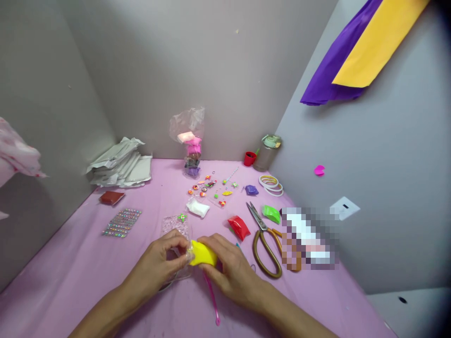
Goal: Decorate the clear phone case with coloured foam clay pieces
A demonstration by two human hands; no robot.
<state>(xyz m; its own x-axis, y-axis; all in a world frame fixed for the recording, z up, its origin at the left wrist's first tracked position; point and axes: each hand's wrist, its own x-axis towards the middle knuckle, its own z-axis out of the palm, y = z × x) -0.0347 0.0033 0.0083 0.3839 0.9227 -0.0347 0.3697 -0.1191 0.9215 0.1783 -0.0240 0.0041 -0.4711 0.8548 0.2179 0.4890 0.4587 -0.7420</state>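
Observation:
Both of my hands are on a yellow clay packet (203,253) above the near middle of the table. With thumb and fingertips my left hand (168,256) pinches the clear wrapper end on the packet's left side. My right hand (230,267) is closed around the packet's yellow body from the right. Beneath them lies a clear patterned case (173,225), partly hidden by my left hand. A pink plastic stick (213,303) lies just below the packet. Close to my right hand are a red clay packet (239,227) and large scissors (262,239).
A white packet (198,207), small charms (203,188), a green packet (271,214) and tape rolls (270,184) lie farther back. Rhinestone strips (123,223), a brown packet (112,197) and stacked white packages (121,164) are left. A bottle (268,152) and red cup (250,158) stand by the back wall.

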